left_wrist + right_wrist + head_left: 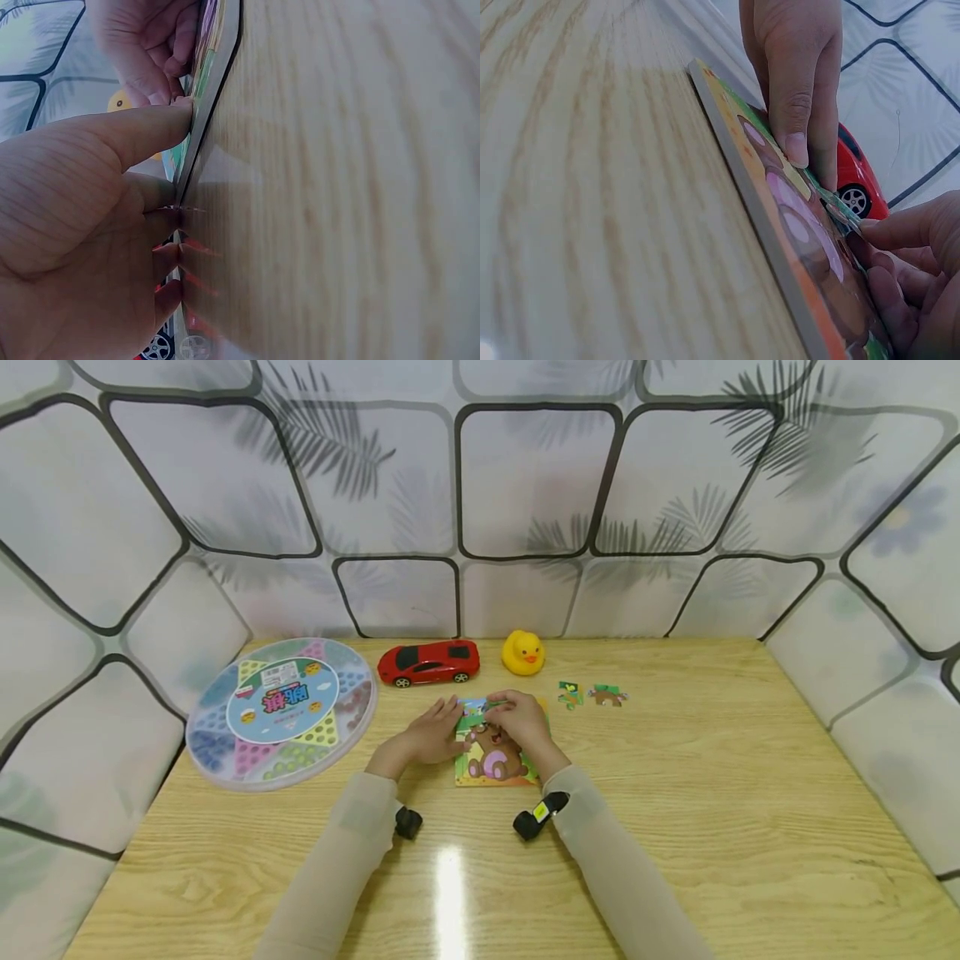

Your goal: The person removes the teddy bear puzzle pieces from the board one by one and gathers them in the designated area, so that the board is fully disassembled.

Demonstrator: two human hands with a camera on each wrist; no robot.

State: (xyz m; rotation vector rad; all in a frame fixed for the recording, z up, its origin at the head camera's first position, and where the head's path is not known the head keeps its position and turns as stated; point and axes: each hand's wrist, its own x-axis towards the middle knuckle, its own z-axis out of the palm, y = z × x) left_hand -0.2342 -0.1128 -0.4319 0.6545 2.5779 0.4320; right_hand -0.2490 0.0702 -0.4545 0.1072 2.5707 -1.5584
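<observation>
A bear jigsaw puzzle (498, 767) in a flat tray lies on the table between the two hands. The left hand (433, 732) is at its left side, thumb pressing on the puzzle's edge and the other fingers extended onto the tabletop beside it. Over the upper part of the picture, the right hand (521, 718) pinches a small puzzle piece (843, 211) between thumb and fingertips. That piece appears slightly tilted, close over the puzzle in the right wrist view. Its far side is hidden by the fingers.
Two loose clusters of puzzle pieces, one green (570, 693) and one brown (608, 696), lie right of the puzzle. Behind it stand a red toy car (429, 662) and a yellow rubber duck (522, 653). A round board game (281, 714) lies at left, near the patterned wall (525, 485).
</observation>
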